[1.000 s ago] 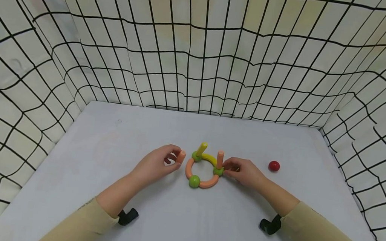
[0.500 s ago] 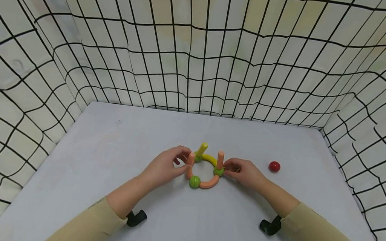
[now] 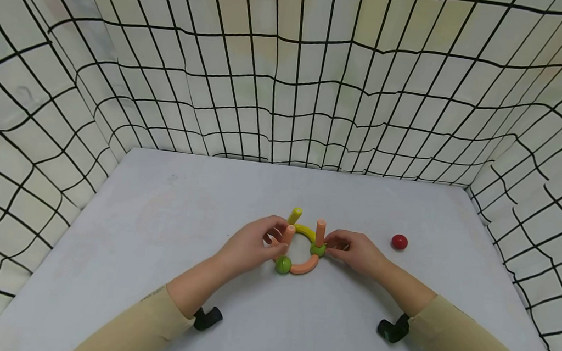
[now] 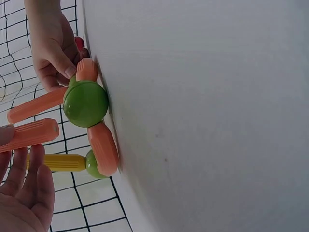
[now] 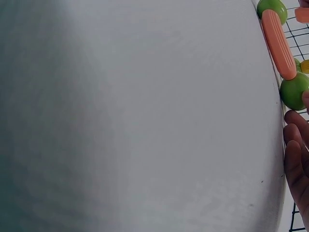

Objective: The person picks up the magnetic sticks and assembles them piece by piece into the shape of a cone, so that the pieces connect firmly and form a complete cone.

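A ring of curved orange and yellow pieces joined by green balls lies on the table. My left hand (image 3: 254, 245) pinches a straight orange stick (image 3: 288, 239) over the ring's left side. In the left wrist view, the stick's lower end appears apart from the front green ball (image 4: 86, 103). My right hand (image 3: 356, 250) holds the right green ball (image 3: 317, 250) between thumb and fingers. From that ball an orange stick (image 3: 320, 232) rises upright. At the back left stands a yellow stick (image 3: 295, 216); its green ball is hidden in the head view by my left hand.
A red ball (image 3: 399, 242) lies on the white table (image 3: 185, 190) to the right of my right hand. Black netting (image 3: 296, 88) over pale walls encloses the table's back and sides. Dark wrist cameras (image 3: 208, 318) hang under both forearms.
My left hand has carried the orange stick rightward, from outside the ring to above its left side near the front green ball. The right hand has stayed on its ball.
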`<state>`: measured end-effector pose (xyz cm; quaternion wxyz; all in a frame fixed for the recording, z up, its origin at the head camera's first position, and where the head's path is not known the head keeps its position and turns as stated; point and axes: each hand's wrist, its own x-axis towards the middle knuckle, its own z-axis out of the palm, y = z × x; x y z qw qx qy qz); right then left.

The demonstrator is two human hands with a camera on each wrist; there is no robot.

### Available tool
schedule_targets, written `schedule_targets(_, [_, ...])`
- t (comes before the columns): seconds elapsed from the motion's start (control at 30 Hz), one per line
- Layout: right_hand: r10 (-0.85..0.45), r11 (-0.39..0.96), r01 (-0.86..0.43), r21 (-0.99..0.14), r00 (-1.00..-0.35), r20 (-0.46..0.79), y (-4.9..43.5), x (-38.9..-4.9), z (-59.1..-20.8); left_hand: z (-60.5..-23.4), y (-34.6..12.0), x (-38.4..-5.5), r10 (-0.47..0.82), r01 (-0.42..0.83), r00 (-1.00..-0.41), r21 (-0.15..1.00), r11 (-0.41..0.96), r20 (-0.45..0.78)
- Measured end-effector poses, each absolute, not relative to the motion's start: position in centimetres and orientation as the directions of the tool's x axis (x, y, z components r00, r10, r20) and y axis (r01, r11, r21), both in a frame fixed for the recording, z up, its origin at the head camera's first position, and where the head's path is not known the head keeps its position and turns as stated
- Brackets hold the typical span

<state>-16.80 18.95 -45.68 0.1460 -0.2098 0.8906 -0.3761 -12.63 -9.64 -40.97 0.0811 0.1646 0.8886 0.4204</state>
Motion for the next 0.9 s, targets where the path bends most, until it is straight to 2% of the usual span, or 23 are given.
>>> schedule_targets(0.9, [-0.484,0.634,-0.269,-0.725,-0.869,-0.101,18.87,-16.84,-45.81,-41.30,-9.09,-12.56,0.389,0.180,-0.918,0.788,0.589,-0.081])
